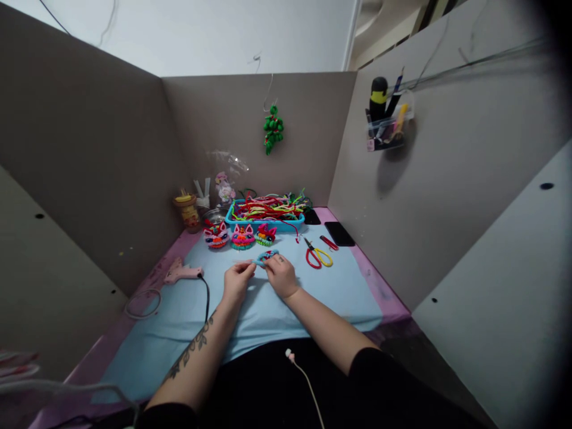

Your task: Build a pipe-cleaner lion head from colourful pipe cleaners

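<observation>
We've got both hands on one small blue cord piece [267, 255], held up just over the light-blue cloth [308, 310], mid-bench. Left hand [238, 280] pinches its near-left end, thumb against index finger; right hand [281, 276] grips the near-right side, fingers curled over the edge. We read that as a two-point hold: one side steadied, the other free for fine finger work. Exact right-thumb contact: can't tell.

Layout looks reach-driven to us. Blue plastic tray [285, 228] of loose coloured cords sits straight ahead, likely as stock. Red-and-yellow-handled scissors [318, 257] lie right, pink glue gun [182, 272] left, probably to keep tools off the centre. Three knotted-cord animal heads [242, 238] stand in a row before the tray, perhaps parked there for reference.

The piece itself: mostly blue, rounded, with dark and reddish bits inside the outline. Fingers hide part; finer knotting is too small for us to read.
</observation>
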Action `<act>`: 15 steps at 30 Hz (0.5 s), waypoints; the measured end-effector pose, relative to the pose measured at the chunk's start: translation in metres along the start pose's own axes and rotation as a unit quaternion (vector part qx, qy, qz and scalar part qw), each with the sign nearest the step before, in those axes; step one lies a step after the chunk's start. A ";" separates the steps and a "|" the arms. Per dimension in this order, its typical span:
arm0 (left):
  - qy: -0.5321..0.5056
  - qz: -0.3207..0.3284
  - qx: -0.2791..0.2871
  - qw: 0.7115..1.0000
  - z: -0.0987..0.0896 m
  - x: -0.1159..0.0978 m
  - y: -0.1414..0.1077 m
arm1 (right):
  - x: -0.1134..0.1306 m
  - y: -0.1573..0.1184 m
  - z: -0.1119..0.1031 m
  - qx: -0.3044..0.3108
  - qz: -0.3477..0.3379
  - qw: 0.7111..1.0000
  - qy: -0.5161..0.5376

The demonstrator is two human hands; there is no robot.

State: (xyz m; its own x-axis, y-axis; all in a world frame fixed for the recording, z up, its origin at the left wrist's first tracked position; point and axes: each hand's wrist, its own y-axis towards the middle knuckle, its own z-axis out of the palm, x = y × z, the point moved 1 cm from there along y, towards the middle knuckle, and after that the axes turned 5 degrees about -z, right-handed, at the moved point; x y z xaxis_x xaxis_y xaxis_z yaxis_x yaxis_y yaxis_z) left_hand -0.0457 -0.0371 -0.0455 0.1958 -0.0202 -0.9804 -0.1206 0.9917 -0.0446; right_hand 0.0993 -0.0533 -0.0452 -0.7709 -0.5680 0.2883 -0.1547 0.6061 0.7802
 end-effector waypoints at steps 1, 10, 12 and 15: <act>-0.010 -0.004 0.002 1.000 0.000 0.002 0.001 | 0.000 0.000 0.000 -0.002 -0.001 1.000 0.001; -0.001 0.017 0.015 1.000 0.000 -0.001 -0.001 | -0.002 0.000 0.002 -0.003 0.004 1.000 0.021; 0.018 0.027 0.006 0.999 -0.001 -0.003 -0.002 | -0.001 0.000 0.002 -0.001 0.005 0.999 0.037; 0.018 0.033 -0.006 0.999 -0.003 0.000 0.001 | 0.000 0.000 0.001 -0.005 0.008 0.998 0.068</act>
State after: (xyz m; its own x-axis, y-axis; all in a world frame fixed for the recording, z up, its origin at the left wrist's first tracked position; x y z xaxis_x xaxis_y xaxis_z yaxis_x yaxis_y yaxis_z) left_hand -0.0488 -0.0364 -0.0464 0.1513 0.0412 -0.9876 -0.1431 0.9895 0.0193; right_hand 0.0989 -0.0523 -0.0459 -0.6827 -0.6289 0.3720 -0.1369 0.6102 0.7803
